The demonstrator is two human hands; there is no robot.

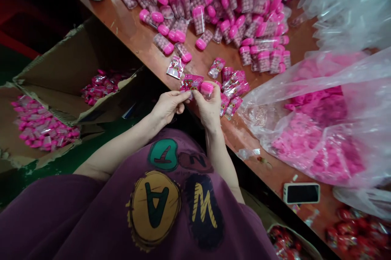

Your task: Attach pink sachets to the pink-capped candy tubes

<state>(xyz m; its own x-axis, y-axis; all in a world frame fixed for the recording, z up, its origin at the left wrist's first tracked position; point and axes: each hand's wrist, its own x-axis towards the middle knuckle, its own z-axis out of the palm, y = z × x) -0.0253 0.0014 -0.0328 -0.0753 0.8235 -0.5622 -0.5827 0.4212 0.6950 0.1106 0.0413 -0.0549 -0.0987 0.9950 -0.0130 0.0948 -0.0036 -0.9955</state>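
At the table's near edge, my two hands meet fingertip to fingertip. My left hand [169, 107] is closed in a pinch, on something small and pale that I cannot make out. A glossy pink cap [207, 88] sits in the curled fingers of my right hand [210, 107], whose thumb tip reaches toward the left fingers. Just beyond the fingertips is a pink printed packet [192, 81]; whether it is held or lying there, I cannot tell. More small pink packets [235, 84] lie right of my right hand. A shiny packet [176, 67] rests on the table beyond my left hand.
Pink-capped clear bottles of small balls [198, 19] are heaped across the table [137, 44]. A clear bag of pink pieces [324, 142] and a phone [302, 193] lie at right. Cardboard boxes [58, 68] with pink items stand at left, red wrapped items [357, 227] lower right.
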